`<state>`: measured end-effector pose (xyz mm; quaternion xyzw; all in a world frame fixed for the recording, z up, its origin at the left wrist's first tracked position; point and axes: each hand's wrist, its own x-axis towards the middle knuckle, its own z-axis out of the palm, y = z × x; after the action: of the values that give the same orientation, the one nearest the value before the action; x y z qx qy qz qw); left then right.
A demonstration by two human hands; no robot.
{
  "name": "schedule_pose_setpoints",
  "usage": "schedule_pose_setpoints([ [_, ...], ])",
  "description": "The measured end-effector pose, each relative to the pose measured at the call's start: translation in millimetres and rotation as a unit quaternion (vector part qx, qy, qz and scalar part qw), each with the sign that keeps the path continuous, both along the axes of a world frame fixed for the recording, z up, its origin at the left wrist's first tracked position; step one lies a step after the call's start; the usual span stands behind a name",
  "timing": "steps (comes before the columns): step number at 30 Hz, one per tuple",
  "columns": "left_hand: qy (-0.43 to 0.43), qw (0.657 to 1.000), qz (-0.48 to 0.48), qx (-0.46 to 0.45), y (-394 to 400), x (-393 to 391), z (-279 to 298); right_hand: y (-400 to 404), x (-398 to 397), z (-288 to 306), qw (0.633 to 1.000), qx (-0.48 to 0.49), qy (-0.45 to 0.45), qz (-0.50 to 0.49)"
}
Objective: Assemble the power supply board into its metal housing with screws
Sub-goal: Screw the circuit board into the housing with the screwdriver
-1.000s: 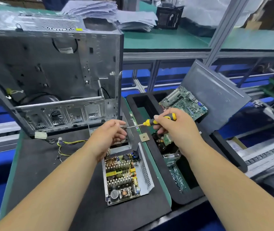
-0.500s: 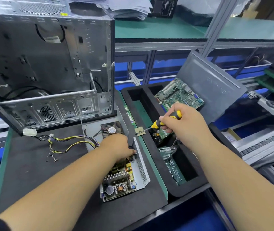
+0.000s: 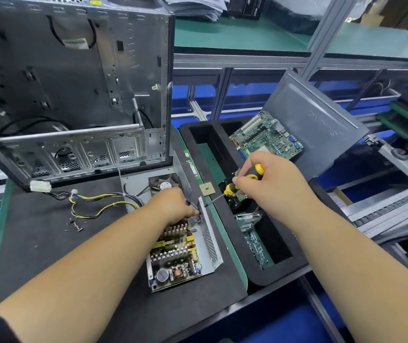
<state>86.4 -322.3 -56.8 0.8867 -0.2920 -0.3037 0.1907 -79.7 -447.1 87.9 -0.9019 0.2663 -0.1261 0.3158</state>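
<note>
The power supply board (image 3: 175, 256) lies in its open metal housing (image 3: 210, 246) on the black mat, heat sinks and coils facing up. My left hand (image 3: 173, 204) rests on the board's far end with fingertips pinched at the housing's right wall; what they pinch is too small to tell. My right hand (image 3: 269, 184) grips a yellow-and-black screwdriver (image 3: 237, 184), whose tip angles down-left to the top edge of that wall, close to my left fingertips. A small fan (image 3: 163, 185) sits at the housing's far end.
An open computer case (image 3: 74, 95) stands behind the housing. Yellow and black cables (image 3: 98, 204) trail left, with several loose screws (image 3: 75, 225) on the mat. A black foam tray (image 3: 242, 263) at right holds a green motherboard (image 3: 267, 137), with a grey lid (image 3: 314, 122) leaning behind.
My left hand moved down from the screwdriver shaft onto the board's far end. My right hand tilted the screwdriver so its tip now points down at the housing wall.
</note>
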Motion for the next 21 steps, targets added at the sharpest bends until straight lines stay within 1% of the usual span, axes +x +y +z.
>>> schedule_pose_setpoints([
  [3, -0.009, 0.999, -0.043, 0.025, -1.1, 4.4, 3.1, 4.3, 3.2, -3.7, 0.999, -0.026, 0.022, 0.013],
  [8, 0.014, 0.995, -0.099, 0.027, -2.7, 9.9, 5.1, 12.5, 9.7, -7.3, 0.997, -0.045, 0.05, 0.036],
  [13, 0.02, 0.988, -0.14, 0.057, -5.3, 10.5, 4.0, 22.5, 18.1, -12.7, 0.988, -0.1, 0.095, 0.07],
  [18, 0.02, 0.986, -0.154, 0.061, -6.4, 10.5, 0.6, 27.7, 25.1, -21.3, 0.978, -0.143, 0.12, 0.09],
  [21, 0.014, 0.986, -0.155, 0.064, -7.5, 9.9, -1.3, 28.5, 28.1, -27.4, 0.976, -0.15, 0.126, 0.097],
])
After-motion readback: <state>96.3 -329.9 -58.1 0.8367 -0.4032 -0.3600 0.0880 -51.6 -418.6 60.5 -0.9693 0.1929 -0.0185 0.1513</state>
